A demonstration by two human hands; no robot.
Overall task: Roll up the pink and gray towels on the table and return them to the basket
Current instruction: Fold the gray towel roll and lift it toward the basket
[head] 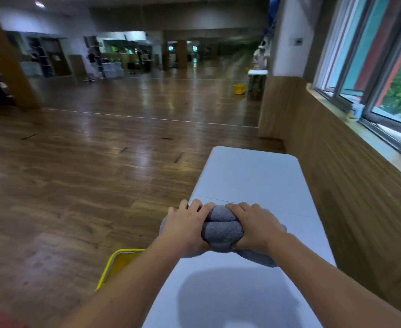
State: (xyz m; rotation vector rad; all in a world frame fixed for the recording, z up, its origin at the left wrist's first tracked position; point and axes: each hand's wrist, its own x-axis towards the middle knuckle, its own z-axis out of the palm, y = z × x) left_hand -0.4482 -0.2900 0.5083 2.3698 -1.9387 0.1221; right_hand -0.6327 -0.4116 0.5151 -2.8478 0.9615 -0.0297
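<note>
My left hand (187, 224) and right hand (254, 224) clamp the gray towel (222, 229) roll on the table (254, 176), its long axis running 9 to 3 o'clock, and the yellow basket (114, 263) waits at 8 o'clock, nearer my left.

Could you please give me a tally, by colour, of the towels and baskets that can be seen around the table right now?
Gray towel, held on the white table between the left hand and the right hand: 1
Pink towel: 0 in view
Yellow basket: 2, one beside the table, one far across the floor
Total: 3
</note>
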